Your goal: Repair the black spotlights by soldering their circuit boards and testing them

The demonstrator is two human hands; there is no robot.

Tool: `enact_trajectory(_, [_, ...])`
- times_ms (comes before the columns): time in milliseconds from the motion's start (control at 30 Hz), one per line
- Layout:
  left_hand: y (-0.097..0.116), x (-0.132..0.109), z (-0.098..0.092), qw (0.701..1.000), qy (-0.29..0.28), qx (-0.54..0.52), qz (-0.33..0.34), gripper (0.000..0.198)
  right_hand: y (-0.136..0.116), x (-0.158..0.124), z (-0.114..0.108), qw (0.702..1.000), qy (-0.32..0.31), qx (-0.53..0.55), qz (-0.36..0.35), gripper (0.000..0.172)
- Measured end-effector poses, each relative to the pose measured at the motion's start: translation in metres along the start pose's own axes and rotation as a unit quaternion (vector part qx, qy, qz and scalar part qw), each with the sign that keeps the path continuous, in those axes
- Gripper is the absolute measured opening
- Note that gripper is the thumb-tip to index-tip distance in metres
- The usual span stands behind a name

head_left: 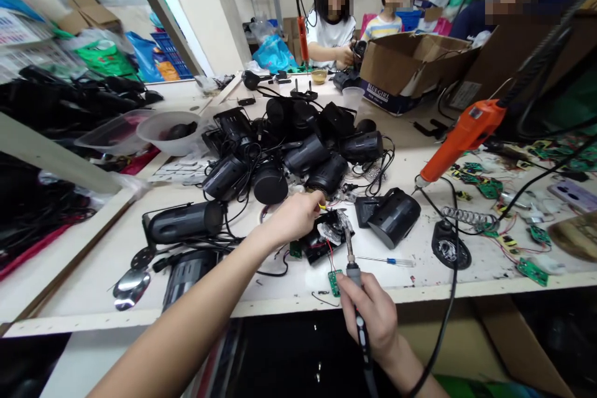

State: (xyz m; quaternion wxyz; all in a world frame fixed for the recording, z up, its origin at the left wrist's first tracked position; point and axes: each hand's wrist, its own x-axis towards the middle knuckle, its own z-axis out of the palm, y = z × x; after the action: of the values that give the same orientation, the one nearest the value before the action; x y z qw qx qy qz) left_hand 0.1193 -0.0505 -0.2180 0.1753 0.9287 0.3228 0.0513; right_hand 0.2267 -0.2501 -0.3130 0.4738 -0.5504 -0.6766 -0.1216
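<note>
My right hand (373, 314) is wrapped around a soldering iron (353, 270), its metal tip pointing up and away from me. That tip reaches an opened black housing (321, 245) with shiny silvery parts inside. Over the housing's far left side, my left hand (301, 214) is closed in a pinch; a small bit of yellow shows at its fingertips, too small to name. Red wires run from the housing to a small green circuit board (334, 283) near the table edge. A black cylindrical housing (394, 217) lies just right of the work.
Black lamp-like units with cables (303, 152) are heaped behind my hands. An orange electric screwdriver (461, 140) hangs at the right, above loose circuit boards (489, 186). A blue-handled screwdriver (394, 262) lies nearby. Across the table a person (333, 31) handles a black part beside a cardboard box (396, 68).
</note>
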Motion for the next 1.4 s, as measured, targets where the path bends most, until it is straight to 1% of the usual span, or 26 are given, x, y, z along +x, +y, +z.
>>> enact_trajectory(100, [-0.002,0.001,-0.006,0.999,-0.009,-0.028,0.014,0.037,-0.001,0.0,0.0,1.0,0.003,0.001,0.011,0.035])
enact_trajectory(167, [0.0,-0.005,-0.014,0.999,0.022,-0.042,0.013,0.039,-0.001,0.0,0.0,1.0,0.002,0.004,0.016,0.035])
enact_trajectory(233, [0.003,-0.021,-0.023,0.993,0.083,-0.084,0.005,0.036,-0.001,0.0,0.001,1.0,0.0,0.002,0.022,0.035])
enact_trajectory(267, [0.005,-0.033,-0.026,0.986,0.115,-0.123,-0.001,0.033,-0.001,0.0,0.001,1.0,0.0,-0.003,0.023,0.035])
enact_trajectory(333, [0.011,-0.062,-0.028,0.965,0.155,-0.21,-0.018,0.029,-0.002,0.001,0.001,1.0,0.001,-0.008,0.025,0.035])
enact_trajectory(400, [0.018,-0.093,-0.021,0.94,0.167,-0.294,-0.047,0.023,-0.004,0.005,-0.002,0.999,0.005,0.003,0.033,0.034])
enact_trajectory(467, [0.024,-0.118,-0.008,0.916,0.168,-0.354,-0.085,0.017,-0.008,0.012,-0.006,0.998,0.024,0.036,0.051,0.037])
enact_trajectory(567, [0.031,-0.141,0.015,0.884,0.172,-0.412,-0.136,0.008,-0.018,0.026,-0.013,0.986,0.055,0.117,0.108,0.044])
enact_trajectory(633, [0.031,-0.148,0.025,0.866,0.177,-0.443,-0.146,0.006,-0.024,0.037,-0.014,0.959,0.055,0.217,0.172,0.047])
enact_trajectory(667, [0.03,-0.15,0.029,0.859,0.179,-0.457,-0.146,0.005,-0.027,0.043,-0.012,0.936,0.046,0.279,0.208,0.048])
enact_trajectory(733, [0.028,-0.152,0.032,0.852,0.176,-0.474,-0.139,0.004,-0.033,0.052,-0.008,0.878,0.026,0.397,0.267,0.049])
enact_trajectory(767, [0.027,-0.152,0.032,0.853,0.167,-0.476,-0.133,0.004,-0.035,0.055,-0.005,0.852,0.018,0.436,0.289,0.049])
enact_trajectory(800, [0.026,-0.152,0.032,0.858,0.151,-0.475,-0.126,0.003,-0.037,0.058,-0.003,0.834,0.013,0.459,0.307,0.048])
enact_trajectory(833, [0.026,-0.152,0.031,0.865,0.131,-0.47,-0.118,0.005,-0.039,0.06,-0.001,0.825,0.011,0.467,0.319,0.047])
enact_trajectory(867, [0.027,-0.151,0.03,0.872,0.112,-0.463,-0.11,0.007,-0.041,0.062,0.001,0.824,0.014,0.463,0.326,0.046])
enact_trajectory(900, [0.028,-0.15,0.029,0.877,0.096,-0.46,-0.105,0.011,-0.042,0.062,0.002,0.83,0.019,0.451,0.327,0.045])
enact_trajectory(933, [0.03,-0.148,0.028,0.876,0.088,-0.462,-0.103,0.016,-0.043,0.062,0.003,0.839,0.022,0.437,0.323,0.044])
enact_trajectory(967, [0.033,-0.145,0.027,0.87,0.09,-0.473,-0.107,0.022,-0.044,0.061,0.004,0.85,0.022,0.421,0.316,0.044])
enact_trajectory(1033, [0.04,-0.138,0.027,0.841,0.108,-0.516,-0.126,0.028,-0.043,0.06,0.004,0.87,0.013,0.389,0.302,0.043])
enact_trajectory(1100, [0.046,-0.131,0.027,0.799,0.117,-0.571,-0.15,0.026,-0.042,0.059,0.004,0.884,0.005,0.361,0.296,0.041])
enact_trajectory(1200, [0.051,-0.124,0.03,0.737,0.093,-0.643,-0.187,0.025,-0.04,0.056,0.004,0.892,0.007,0.338,0.3,0.04])
enact_trajectory(1267, [0.051,-0.124,0.033,0.708,0.076,-0.67,-0.212,0.029,-0.039,0.054,0.004,0.894,0.009,0.33,0.301,0.04])
enact_trajectory(1333, [0.051,-0.125,0.036,0.695,0.072,-0.677,-0.23,0.032,-0.039,0.051,0.004,0.903,0.012,0.317,0.291,0.038])
enact_trajectory(1367, [0.051,-0.125,0.037,0.698,0.071,-0.673,-0.235,0.032,-0.039,0.049,0.003,0.909,0.011,0.307,0.28,0.037])
enact_trajectory(1400, [0.051,-0.126,0.038,0.708,0.071,-0.662,-0.237,0.031,-0.039,0.048,0.002,0.918,0.008,0.295,0.266,0.036])
